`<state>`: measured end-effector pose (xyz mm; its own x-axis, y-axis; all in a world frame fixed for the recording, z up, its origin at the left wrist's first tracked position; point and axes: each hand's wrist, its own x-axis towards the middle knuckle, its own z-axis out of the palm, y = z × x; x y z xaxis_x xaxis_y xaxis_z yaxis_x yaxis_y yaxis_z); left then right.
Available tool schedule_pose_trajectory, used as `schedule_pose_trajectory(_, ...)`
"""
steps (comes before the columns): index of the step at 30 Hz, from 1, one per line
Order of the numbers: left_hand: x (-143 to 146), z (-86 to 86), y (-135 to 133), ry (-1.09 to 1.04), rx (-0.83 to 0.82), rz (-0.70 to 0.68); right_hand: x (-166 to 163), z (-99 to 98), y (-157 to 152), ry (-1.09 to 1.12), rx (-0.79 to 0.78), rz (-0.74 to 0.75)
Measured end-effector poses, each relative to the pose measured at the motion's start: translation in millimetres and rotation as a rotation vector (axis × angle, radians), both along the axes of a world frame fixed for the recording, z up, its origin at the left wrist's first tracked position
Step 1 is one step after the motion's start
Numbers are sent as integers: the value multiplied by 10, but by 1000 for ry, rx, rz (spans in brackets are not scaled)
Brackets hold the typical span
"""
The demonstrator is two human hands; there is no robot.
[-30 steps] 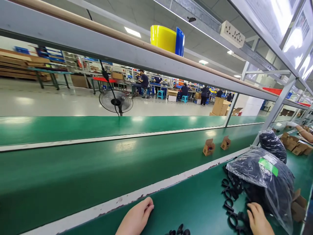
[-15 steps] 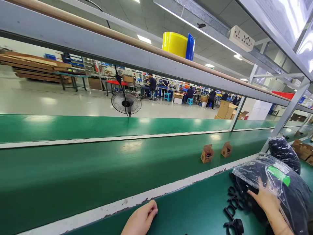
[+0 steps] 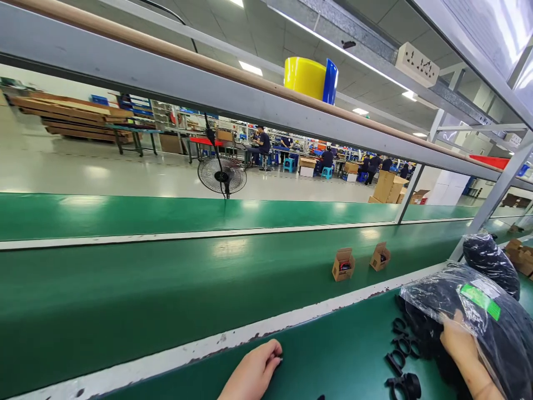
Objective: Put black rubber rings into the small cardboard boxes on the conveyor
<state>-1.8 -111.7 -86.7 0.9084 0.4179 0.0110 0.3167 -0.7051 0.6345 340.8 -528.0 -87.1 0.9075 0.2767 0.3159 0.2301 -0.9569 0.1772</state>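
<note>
My left hand (image 3: 253, 371) rests near the front edge of the green worktop, its fingers curled in. A small dark spot shows at the fingertips, too little of it to name. At the right, my right hand (image 3: 460, 341) has its fingers closed at the open mouth of a clear plastic bag (image 3: 441, 283) with a green label. Black parts fill the bag, and some spill out under the hand. Left of it several black ring-shaped clips (image 3: 395, 361) lie loose on the worktop.
Two small open cardboard boxes (image 3: 343, 265) stand on the green conveyor belt (image 3: 166, 300) beyond a white rail (image 3: 233, 338). Another filled bag (image 3: 491, 264) lies behind the first, beside a slanted metal post (image 3: 495, 194). A fan (image 3: 222, 176) and seated people are farther off.
My right hand's fingers were spread on the bag and are now closed at its edge. The two boxes have moved left along the belt. My left hand stays curled.
</note>
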Motion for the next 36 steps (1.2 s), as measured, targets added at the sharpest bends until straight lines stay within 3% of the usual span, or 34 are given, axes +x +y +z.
schedule_pose_trajectory(5,-16,35,-15,9,-52,0,-531,-50,234,-73,88,155)
schedule_pose_trajectory(10,-43,131,-41,12,-121,17,-1064,-11,641,-29,195,437)
schedule_pose_trajectory(14,-50,151,-57,6,-166,15,-1306,150,885,249,244,701)
schedule_pose_trajectory(19,-40,70,-61,-54,-206,14,-1478,492,1146,619,168,946)
schedule_pose_trajectory(21,-34,36,-65,-86,-228,16,-1495,618,1265,585,188,996)
schedule_pose_trajectory(24,-28,15,-77,-95,-258,24,-1456,696,1468,399,211,955)
schedule_pose_trajectory(27,-26,22,-93,-67,-244,40,-1426,630,1738,264,207,939)
schedule_pose_trajectory(32,-40,41,-121,-30,-186,56,-1599,447,2405,161,191,1076)
schedule_pose_trajectory(36,-59,68,-137,-49,-196,86,-1805,347,2916,55,72,1107)
